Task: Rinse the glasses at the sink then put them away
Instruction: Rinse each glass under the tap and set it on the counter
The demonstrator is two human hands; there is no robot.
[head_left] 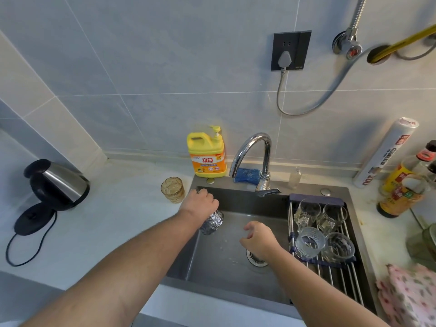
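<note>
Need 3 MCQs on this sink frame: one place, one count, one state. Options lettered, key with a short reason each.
1. Where is the amber glass?
A. on the rack
B. on the counter left of the sink
C. under the faucet

2. How many glasses are on the drying rack?
A. two
B. four
C. six

3. What is the left hand doing?
A. gripping a clear glass
B. resting empty
C. pressing the soap pump

Key: 1 B, it stands on the counter by the sink's corner. 2 B, four show on the bars. 3 A, fingers wrap the glass over the basin.
</note>
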